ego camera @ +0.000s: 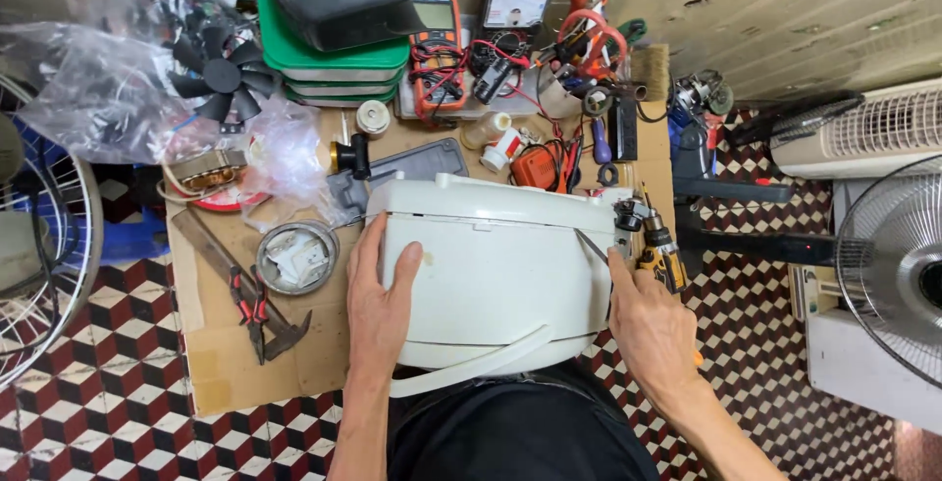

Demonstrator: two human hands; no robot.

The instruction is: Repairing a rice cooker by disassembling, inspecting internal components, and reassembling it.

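Note:
A white rounded appliance body [500, 275], like a rice cooker lying on its side with its handle toward me, rests on a cardboard-covered table [235, 363]. My left hand [381, 299] lies flat against its left side, fingers spread. My right hand [643, 319] is closed around a small yellow-and-black power drill [659, 250] at the cooker's right edge, with the tip near a dark slit there.
Large metal shears [255, 304] and a round metal dish [296, 257] lie left of the cooker. Multimeters [439, 54], red wires, green-lidded boxes [334, 59] and a black fan blade [224, 74] crowd the far side. A standing fan [898, 265] is at the right, above a tiled floor.

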